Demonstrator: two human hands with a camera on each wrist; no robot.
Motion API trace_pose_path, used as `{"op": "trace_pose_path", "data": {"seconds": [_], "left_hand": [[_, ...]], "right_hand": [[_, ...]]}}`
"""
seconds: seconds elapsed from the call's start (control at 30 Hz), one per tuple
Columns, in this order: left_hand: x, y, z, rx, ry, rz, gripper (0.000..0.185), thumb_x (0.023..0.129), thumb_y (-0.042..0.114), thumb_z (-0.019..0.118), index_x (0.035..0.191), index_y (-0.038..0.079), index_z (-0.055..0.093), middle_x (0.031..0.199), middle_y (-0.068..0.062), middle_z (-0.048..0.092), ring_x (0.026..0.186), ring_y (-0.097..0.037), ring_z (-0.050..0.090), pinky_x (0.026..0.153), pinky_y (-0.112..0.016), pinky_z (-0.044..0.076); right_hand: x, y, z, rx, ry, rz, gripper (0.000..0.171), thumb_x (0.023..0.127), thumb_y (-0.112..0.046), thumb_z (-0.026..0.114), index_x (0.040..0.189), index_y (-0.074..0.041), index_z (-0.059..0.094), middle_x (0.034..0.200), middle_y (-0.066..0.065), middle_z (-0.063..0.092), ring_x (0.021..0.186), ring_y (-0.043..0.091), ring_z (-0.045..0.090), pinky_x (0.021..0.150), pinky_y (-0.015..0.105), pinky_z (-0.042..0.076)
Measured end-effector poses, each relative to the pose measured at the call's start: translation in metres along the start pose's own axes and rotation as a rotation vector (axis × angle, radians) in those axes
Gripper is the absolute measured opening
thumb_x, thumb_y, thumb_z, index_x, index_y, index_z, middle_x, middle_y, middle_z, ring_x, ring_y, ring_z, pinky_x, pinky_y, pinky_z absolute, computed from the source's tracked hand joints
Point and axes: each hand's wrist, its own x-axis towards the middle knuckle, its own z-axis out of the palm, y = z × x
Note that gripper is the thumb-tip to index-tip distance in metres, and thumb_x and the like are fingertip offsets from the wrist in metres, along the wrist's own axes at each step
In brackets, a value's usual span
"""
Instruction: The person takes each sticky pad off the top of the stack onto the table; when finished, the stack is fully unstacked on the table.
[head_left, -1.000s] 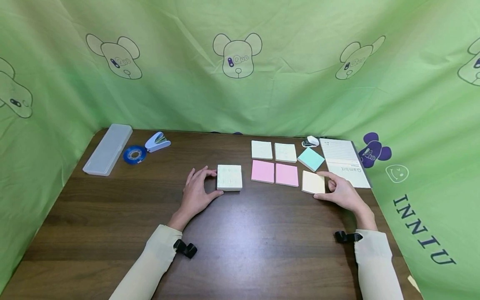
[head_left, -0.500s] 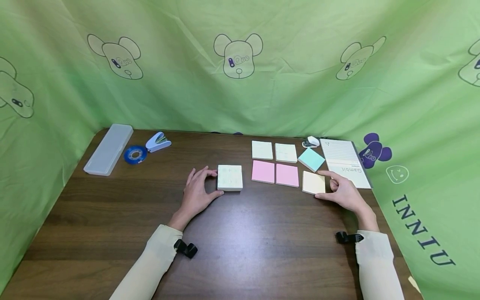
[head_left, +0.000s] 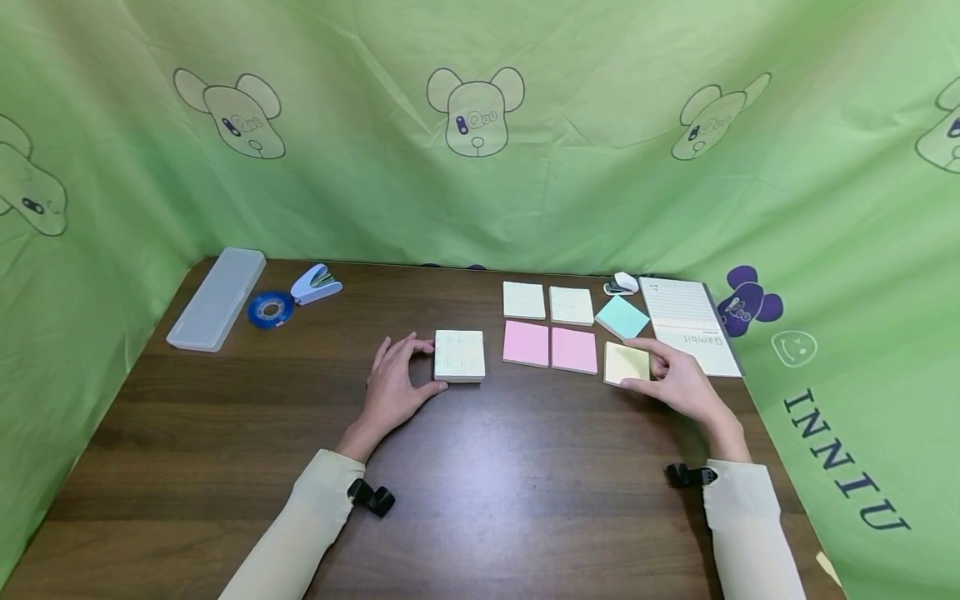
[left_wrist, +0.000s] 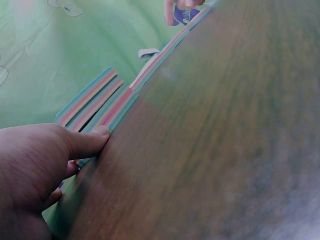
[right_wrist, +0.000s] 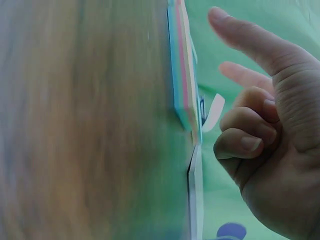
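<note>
In the head view my left hand (head_left: pixel 393 385) holds the left side of a thick sticky note stack (head_left: pixel 459 357), thumb at its near corner and index finger at its far one. The left wrist view shows the thumb against the stack's (left_wrist: pixel 91 97) striped coloured edges. My right hand (head_left: pixel 681 383) hovers over the right side of a pale yellow sticky note pad (head_left: pixel 624 363), with thumb and index finger spread. The right wrist view has the right hand (right_wrist: pixel 285 120) apart from the layered pad (right_wrist: pixel 181 75), its other fingers curled around nothing.
Two pink pads (head_left: pixel 526 343), two whitish pads (head_left: pixel 523 300) and a turquoise pad (head_left: pixel 622 318) lie between the hands. A white stapler (head_left: pixel 622 283) and a notebook (head_left: pixel 686 329) are behind. Far left are a plastic case (head_left: pixel 217 300), blue tape (head_left: pixel 270 309) and a blue stapler (head_left: pixel 316 284).
My right hand has shifted slightly left, its thumb and index finger now reaching further over the yellow pad. The left hand and the stack stay where they were.
</note>
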Motion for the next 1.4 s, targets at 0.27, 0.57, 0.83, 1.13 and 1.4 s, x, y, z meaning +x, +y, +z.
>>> {"op": "trace_pose_path", "data": {"seconds": [0.27,0.57,0.83,1.13,1.4], "left_hand": [[0.000,0.000,0.001,0.004,-0.002,0.001,0.058,0.082,0.014,0.101,0.127,0.003,0.066,0.147,-0.013,0.070,0.158,-0.037,0.047,0.141,-0.052,0.010],[0.000,0.000,0.000,0.003,0.000,-0.004,0.057,0.082,0.015,0.101,0.127,0.002,0.066,0.146,-0.014,0.071,0.159,-0.037,0.046,0.141,-0.051,0.010],[0.000,0.000,0.000,0.004,-0.007,-0.010,0.057,0.083,0.016,0.100,0.127,0.002,0.067,0.146,-0.014,0.071,0.159,-0.036,0.045,0.141,-0.051,0.010],[0.000,0.001,-0.001,0.007,-0.008,-0.020,0.057,0.083,0.015,0.101,0.127,0.002,0.067,0.146,-0.014,0.071,0.159,-0.037,0.045,0.141,-0.051,0.009],[0.001,0.000,0.001,0.008,-0.007,-0.011,0.057,0.083,0.015,0.101,0.127,0.002,0.067,0.145,-0.014,0.071,0.159,-0.037,0.046,0.141,-0.052,0.010]], "right_hand": [[0.003,-0.019,0.008,0.054,0.024,-0.036,0.065,0.087,-0.014,0.097,0.146,-0.006,0.070,0.074,-0.004,0.032,0.067,0.008,0.033,0.059,0.028,0.033],[0.007,-0.046,0.017,0.095,0.028,-0.098,0.062,0.089,-0.013,0.095,0.146,-0.007,0.070,0.074,-0.007,0.028,0.065,0.009,0.030,0.062,0.028,0.034],[0.011,-0.066,0.027,0.045,0.019,-0.195,0.059,0.088,-0.013,0.095,0.142,-0.008,0.072,0.072,-0.011,0.027,0.064,0.003,0.026,0.059,0.027,0.031],[0.015,-0.097,0.042,0.089,0.056,-0.273,0.057,0.086,-0.013,0.097,0.139,-0.015,0.075,0.072,-0.012,0.028,0.066,0.003,0.026,0.058,0.027,0.027],[0.018,-0.118,0.052,0.082,0.045,-0.332,0.059,0.085,-0.014,0.097,0.140,-0.014,0.075,0.074,-0.016,0.025,0.067,0.001,0.024,0.063,0.024,0.034]]}}
